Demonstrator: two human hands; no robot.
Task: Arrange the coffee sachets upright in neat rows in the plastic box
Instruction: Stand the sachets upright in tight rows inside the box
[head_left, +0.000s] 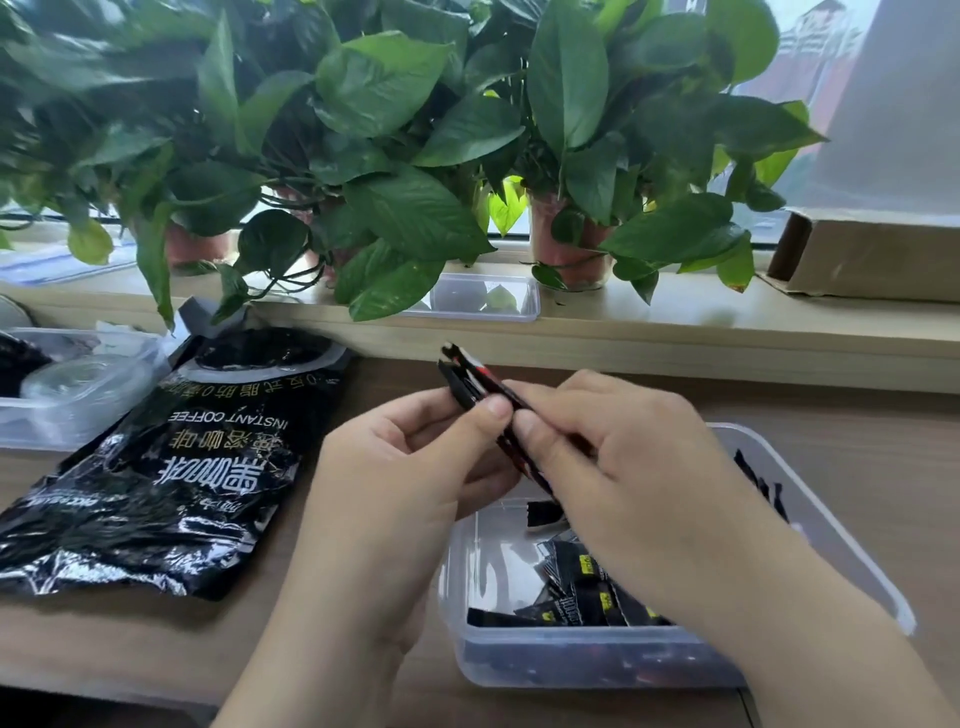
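Desk (857, 415) surrounds plastic box (571, 662); left hand (400, 467), right hand (618, 457) pinch sachets (470, 387) above it.

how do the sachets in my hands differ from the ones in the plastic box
The held sachets are bunched edge-on, pinched by the left hand and right hand; the box sachets lie loose, tilted at mixed angles in the plastic box. The held sachets show red print; the box sachets show yellow labels. Both are small black packets.

wooden desk (857, 415), pale window ledge (675, 322) w/ potted plants (395, 135), daylit window (810, 62) behind
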